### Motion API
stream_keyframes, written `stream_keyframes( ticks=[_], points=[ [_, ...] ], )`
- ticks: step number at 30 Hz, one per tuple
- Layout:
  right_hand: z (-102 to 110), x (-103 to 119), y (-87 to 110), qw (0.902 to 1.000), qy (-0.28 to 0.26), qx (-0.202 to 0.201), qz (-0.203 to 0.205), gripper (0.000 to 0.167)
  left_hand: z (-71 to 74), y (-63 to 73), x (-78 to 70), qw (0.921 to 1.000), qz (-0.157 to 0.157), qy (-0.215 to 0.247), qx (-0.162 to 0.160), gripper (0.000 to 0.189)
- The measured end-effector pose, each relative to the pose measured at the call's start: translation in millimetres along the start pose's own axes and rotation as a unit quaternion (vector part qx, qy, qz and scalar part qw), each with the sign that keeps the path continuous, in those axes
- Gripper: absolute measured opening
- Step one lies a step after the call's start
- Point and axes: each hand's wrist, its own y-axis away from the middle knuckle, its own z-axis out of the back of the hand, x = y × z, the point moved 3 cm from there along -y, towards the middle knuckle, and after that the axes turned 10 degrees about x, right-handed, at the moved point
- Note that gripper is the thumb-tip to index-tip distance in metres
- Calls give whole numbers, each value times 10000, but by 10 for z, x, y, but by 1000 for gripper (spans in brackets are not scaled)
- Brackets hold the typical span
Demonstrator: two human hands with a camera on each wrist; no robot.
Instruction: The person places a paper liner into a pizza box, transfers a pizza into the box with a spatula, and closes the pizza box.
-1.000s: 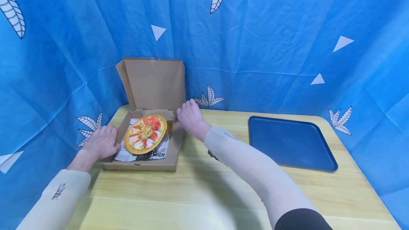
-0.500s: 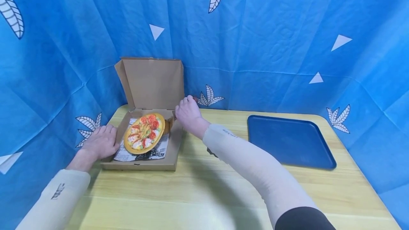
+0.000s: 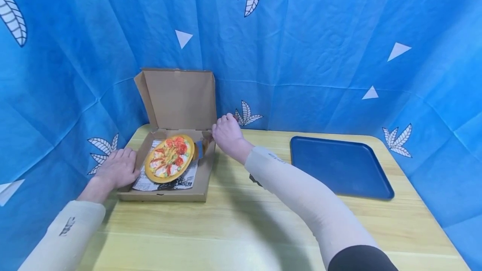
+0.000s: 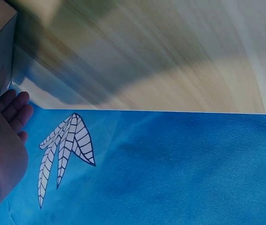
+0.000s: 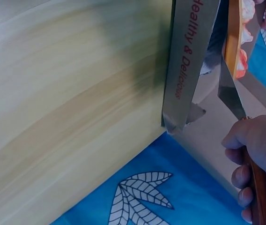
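Note:
In the head view, an open cardboard pizza box [image 3: 162,196] stands on the left of the table. A pizza [image 3: 168,160] with red, white and green toppings sits tilted over a printed paper sheet [image 3: 188,182] in it. My left hand [image 3: 118,168] holds the box's left wall, the thumb at its inner side. At the box's right wall, my right hand [image 3: 230,136] grips the wooden handle of a pizza server [image 5: 255,187]. Its metal blade reaches toward the pizza's underside; how far it goes under is hidden.
A dark blue tray [image 3: 340,166] lies on the right side of the wooden table [image 3: 226,233]. The box lid [image 3: 180,99] stands upright against the blue curtain [image 3: 312,45], which surrounds the table at the back and sides.
My right hand has risen slightly, then shifted a little right, and more of the server's blade shows beside the pizza. The pizza remains tilted. My left hand stays at the box wall.

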Motion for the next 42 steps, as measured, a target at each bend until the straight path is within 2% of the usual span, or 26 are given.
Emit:
stream_keyframes(
  ticks=[18, 33, 42],
  points=[
    [-133, -191, 89, 9997, -194, -2, -171, 15, -85, -19, 33, 10000, 20, -26, -69, 53],
    [-214, -319, 165, 9995, -127, 81, -261, 27, -46, 13, 16, 9999, -19, -39, -124, 50],
    [-207, -407, 209, 9993, -25, 140, -334, 25, -37, 11, 15, 9999, -45, -45, -97, 52]
  ],
)
